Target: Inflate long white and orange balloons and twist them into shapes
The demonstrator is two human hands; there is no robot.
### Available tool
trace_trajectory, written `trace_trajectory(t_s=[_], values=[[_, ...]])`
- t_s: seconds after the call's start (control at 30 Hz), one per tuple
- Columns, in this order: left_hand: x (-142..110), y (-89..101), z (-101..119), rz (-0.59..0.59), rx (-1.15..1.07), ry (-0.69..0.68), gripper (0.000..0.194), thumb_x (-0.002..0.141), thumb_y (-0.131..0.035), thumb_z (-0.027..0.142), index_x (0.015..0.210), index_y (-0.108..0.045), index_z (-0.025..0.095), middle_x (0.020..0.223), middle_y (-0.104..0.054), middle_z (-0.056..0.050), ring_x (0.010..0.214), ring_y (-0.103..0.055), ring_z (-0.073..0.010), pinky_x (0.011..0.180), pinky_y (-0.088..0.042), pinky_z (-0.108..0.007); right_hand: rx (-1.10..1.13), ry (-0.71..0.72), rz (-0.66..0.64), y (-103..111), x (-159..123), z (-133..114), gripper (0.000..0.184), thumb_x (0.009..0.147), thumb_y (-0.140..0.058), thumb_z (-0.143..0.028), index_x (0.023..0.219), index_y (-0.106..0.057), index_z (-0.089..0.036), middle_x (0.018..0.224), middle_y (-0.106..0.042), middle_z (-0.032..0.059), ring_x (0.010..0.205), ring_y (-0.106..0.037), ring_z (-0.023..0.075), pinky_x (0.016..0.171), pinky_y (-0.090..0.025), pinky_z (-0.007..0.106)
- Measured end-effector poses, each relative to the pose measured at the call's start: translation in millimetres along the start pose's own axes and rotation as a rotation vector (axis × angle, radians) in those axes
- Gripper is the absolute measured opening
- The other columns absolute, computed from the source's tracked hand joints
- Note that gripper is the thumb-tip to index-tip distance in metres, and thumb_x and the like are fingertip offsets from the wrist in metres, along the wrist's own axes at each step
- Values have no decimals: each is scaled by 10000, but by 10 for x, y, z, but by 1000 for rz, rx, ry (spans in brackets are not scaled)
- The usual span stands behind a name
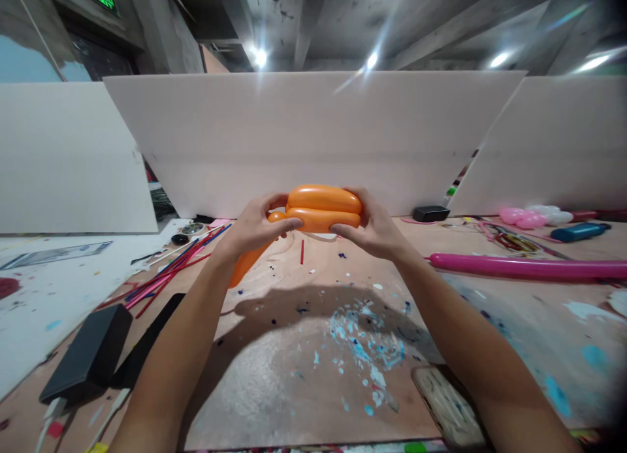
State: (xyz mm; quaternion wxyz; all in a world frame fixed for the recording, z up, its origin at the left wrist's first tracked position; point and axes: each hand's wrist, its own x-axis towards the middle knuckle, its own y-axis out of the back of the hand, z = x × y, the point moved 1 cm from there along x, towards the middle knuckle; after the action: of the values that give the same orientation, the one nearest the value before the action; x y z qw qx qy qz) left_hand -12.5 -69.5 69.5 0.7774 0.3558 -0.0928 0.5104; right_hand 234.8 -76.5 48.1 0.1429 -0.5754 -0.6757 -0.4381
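An orange twisted balloon (323, 208) is held up above the table between my two hands. Its long bubbles lie side by side across the middle, with a small round bubble near the left end. From there a longer orange section hangs down behind my left wrist. My left hand (269, 221) is closed on the left end, thumb along the lower front. Gripping the right end is my right hand (369, 228), its thumb pressed at the lower edge and its fingers mostly hidden behind the balloon.
A paint-spotted table (274, 388) spreads below. A long magenta balloon (529, 267) lies to the right, near a blue bottle-like item (580, 232). Thin uninflated balloons (171, 273) and a black box (88, 355) lie left. A phone (448, 404) is beside my right forearm; white panels (313, 133) stand behind.
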Motion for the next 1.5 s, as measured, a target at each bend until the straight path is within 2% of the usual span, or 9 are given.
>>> trace_trajectory(t_s=[0.23,0.33,0.5,0.67,0.9,1.03,1.23,1.33,1.5], values=[[16,60,-86,52,96,-75,611,685,-807,423,1213,-614,181,1231,-655,-123,807,-683,-166,648,-564,-250,227,-41,-115,-51,26,38,811,692,-816,-387,1371,-379,-319,1356,-497,88,1198,-569,271,994,-517,426],[34,50,-132,232,197,-182,720,635,-835,457,1259,-581,201,1198,-668,-105,796,-679,-160,680,-555,-256,358,-90,-47,-94,69,115,915,677,-823,-403,1425,-298,-356,1456,-421,94,1241,-552,277,1000,-519,433],[39,-129,-158,471,517,-437,738,668,-818,459,1300,-532,206,1207,-664,-109,868,-669,-173,771,-535,-271,655,-270,-136,-225,78,148,654,769,-736,-470,1332,-432,-334,1386,-527,86,1116,-645,259,840,-588,388],[38,-337,-182,417,592,-438,735,729,-774,396,1358,-453,191,1157,-678,-112,853,-670,-174,774,-529,-274,761,-304,-109,-370,41,66,373,782,-744,-406,1095,-623,-245,1127,-678,58,957,-684,200,813,-586,347],[37,-322,-91,381,500,-316,567,683,-740,242,1215,-556,176,997,-709,-53,655,-624,-118,662,-511,-257,639,-260,-12,-377,46,37,367,821,-696,-458,1075,-614,-204,1053,-704,81,877,-703,187,695,-566,285],[47,-276,-73,388,362,-238,539,692,-762,318,1175,-564,182,1033,-696,-61,634,-616,-109,618,-508,-255,547,-262,-3,-373,49,4,520,808,-672,-535,1195,-517,-225,1138,-672,109,901,-705,220,686,-572,320],[26,-118,-70,278,412,-191,618,714,-744,326,1278,-519,210,1136,-665,-79,608,-584,-97,604,-497,-264,-14,-44,320,-204,43,-7,1047,643,-795,-561,1469,-188,-346,1513,-312,142,1298,-487,325,974,-514,514],[-10,-56,-56,116,452,-181,668,720,-716,287,1339,-482,198,1101,-672,-83,621,-588,-99,621,-494,-256,-314,118,172,-117,17,-73,1024,582,-833,-560,1437,-320,-329,1549,-257,124,1421,-301,376,1103,-367,583],[-41,-40,-65,7,482,-213,773,724,-658,216,1445,-379,249,1341,-573,-114,706,-621,-98,662,-498,-235,-164,-34,41,-33,28,24,675,770,-708,-497,1357,-447,-289,1277,-579,110,1138,-586,303,967,-494,518]])
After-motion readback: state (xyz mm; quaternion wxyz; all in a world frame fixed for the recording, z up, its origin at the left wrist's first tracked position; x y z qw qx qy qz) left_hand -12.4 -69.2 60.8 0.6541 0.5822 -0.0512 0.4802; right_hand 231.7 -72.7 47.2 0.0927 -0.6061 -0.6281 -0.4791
